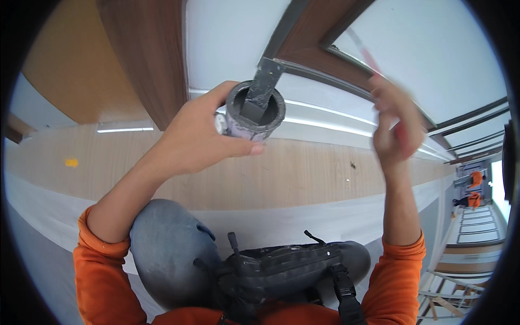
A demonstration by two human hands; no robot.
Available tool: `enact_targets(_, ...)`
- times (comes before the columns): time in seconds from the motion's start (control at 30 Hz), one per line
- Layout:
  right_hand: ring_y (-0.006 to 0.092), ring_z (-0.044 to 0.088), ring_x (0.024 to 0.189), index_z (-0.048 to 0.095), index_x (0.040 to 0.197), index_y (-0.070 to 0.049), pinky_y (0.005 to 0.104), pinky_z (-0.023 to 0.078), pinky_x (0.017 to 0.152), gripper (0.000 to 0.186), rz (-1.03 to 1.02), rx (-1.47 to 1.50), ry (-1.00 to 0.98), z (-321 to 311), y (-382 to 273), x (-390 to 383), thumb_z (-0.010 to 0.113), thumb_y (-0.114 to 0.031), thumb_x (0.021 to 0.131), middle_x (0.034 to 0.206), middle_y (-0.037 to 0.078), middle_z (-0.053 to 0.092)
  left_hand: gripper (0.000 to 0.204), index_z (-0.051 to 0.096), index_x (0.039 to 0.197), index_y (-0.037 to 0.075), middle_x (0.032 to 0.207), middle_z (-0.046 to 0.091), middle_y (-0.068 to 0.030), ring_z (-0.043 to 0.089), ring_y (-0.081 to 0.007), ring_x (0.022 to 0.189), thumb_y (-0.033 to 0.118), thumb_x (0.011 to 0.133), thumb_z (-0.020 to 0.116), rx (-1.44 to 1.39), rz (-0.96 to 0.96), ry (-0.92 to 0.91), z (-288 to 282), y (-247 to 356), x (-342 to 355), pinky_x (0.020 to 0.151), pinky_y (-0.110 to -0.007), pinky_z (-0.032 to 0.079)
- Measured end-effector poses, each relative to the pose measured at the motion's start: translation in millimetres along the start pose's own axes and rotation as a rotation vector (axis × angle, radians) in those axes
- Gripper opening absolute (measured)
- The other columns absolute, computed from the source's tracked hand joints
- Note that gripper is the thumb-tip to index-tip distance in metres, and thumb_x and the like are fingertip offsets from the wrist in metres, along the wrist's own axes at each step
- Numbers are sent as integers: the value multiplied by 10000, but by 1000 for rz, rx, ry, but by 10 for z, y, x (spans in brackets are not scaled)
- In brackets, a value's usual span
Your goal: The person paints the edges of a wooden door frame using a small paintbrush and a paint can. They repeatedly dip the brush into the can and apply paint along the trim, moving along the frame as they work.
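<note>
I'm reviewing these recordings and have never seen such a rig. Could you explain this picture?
There is no machine: these are a person's own bare hands. The picture comes from the left of two wide fisheye cameras worn on their head, looking down, so straight edges bend.

The left hand holds a grimy can with a flat dark tool standing in it. The right hand, blurred, grips a slim red-handled tool; its exact kind is unclear.

On the wood-look floor lies a small yellow piece. A black bag rests across the person's lap.
</note>
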State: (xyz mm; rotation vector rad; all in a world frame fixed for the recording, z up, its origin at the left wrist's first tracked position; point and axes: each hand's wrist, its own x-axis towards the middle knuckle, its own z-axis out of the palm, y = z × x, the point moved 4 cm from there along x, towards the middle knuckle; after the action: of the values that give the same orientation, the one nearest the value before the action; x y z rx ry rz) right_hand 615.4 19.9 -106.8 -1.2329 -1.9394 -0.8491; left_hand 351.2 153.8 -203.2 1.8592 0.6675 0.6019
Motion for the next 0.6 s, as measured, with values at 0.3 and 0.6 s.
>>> enact_targets(0.3, 174, 715, 804, 721, 1222, -128, 265, 574, 597, 558, -9, 57, 25, 670, 297, -1312, 777, 17, 686, 1217, 91, 715, 751, 605, 1372, 22, 1220, 698, -46, 637, -147, 1152, 92, 709, 950, -108, -74, 35, 450, 591, 9, 1035, -331, 490)
enact_targets(0.6, 155, 719, 781, 726, 1179, -131, 255, 575, 588, 515, 93, 32, 135, 774, 495, -1290, 745, 97, 718, 1145, 70, 739, 737, 592, 1373, 24, 1227, 700, -47, 656, -140, 1141, 32, 726, 944, -222, -120, 93, 741, 687, -159, 1032, -325, 503)
